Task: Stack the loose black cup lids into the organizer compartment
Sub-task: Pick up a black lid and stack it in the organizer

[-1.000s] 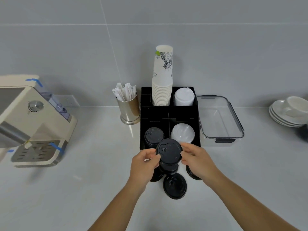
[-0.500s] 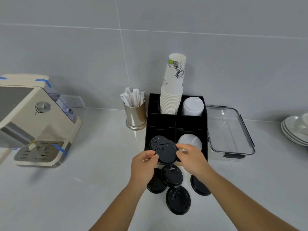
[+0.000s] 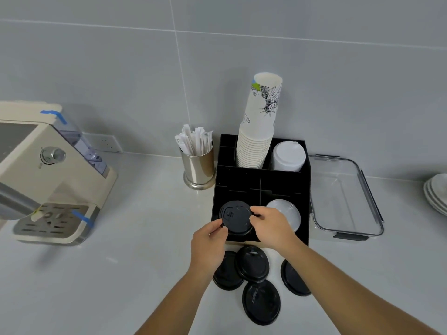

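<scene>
A black cup lid (image 3: 235, 217) sits on top of the lid stack in the front-left compartment of the black organizer (image 3: 305, 189). My left hand (image 3: 209, 243) pinches its near-left rim and my right hand (image 3: 271, 227) its right rim. Several loose black lids lie on the counter just in front of the organizer: one (image 3: 252, 263) overlapping another (image 3: 226, 274), one nearer me (image 3: 261, 302), and one (image 3: 292, 278) partly under my right forearm.
White lids (image 3: 287, 211) fill the front-right compartment; a paper cup stack (image 3: 260, 131) and more white lids (image 3: 287, 157) stand behind. A metal holder of stirrers (image 3: 198, 163) is left of the organizer, a coffee machine (image 3: 46, 177) far left, a clear container (image 3: 343, 197) and plates (image 3: 436, 194) right.
Both hands carried the black lid forward from above the loose lids and lowered it onto the stack in the front-left compartment. The view also shifted.
</scene>
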Tool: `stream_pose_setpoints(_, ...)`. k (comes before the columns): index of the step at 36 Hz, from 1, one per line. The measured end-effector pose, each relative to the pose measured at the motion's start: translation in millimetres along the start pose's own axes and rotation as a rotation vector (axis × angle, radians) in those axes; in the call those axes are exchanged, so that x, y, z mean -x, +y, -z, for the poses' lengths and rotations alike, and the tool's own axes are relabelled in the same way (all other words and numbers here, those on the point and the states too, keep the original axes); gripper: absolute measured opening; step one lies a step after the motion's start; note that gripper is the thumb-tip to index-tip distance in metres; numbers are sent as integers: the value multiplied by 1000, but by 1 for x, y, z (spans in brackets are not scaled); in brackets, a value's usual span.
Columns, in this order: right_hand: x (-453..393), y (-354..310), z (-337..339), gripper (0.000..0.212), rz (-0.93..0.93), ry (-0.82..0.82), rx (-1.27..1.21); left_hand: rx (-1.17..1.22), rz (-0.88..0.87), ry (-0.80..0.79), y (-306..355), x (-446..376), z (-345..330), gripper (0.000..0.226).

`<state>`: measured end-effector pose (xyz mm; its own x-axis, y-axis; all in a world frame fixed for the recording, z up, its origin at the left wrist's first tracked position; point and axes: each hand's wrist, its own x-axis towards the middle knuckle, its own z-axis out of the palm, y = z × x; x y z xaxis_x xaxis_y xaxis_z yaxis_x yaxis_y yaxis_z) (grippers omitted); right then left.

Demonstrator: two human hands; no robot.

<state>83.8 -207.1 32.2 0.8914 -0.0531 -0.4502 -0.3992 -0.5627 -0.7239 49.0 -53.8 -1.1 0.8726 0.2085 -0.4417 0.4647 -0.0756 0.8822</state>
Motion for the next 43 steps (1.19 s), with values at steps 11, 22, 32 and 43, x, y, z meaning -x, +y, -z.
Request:
stream_pose_setpoints(11, -20, -1, -6, 34, 37, -12, 38, -72, -12, -40, 0, -8, -4, 38)
stream_pose_setpoints(22, -27, 3, -18, 39, 79, -44, 126, -145, 7, -101, -1, -12, -5, 45)
stream_pose_setpoints(32, -22, 6, -15, 45, 59, -73, 116, -191, 27, -127, -1, -11, -3, 45)
stream_pose_setpoints(43, -22, -2, -1, 39, 33, -139, 70, -178, 23, -189, 4, -8, 1, 46)
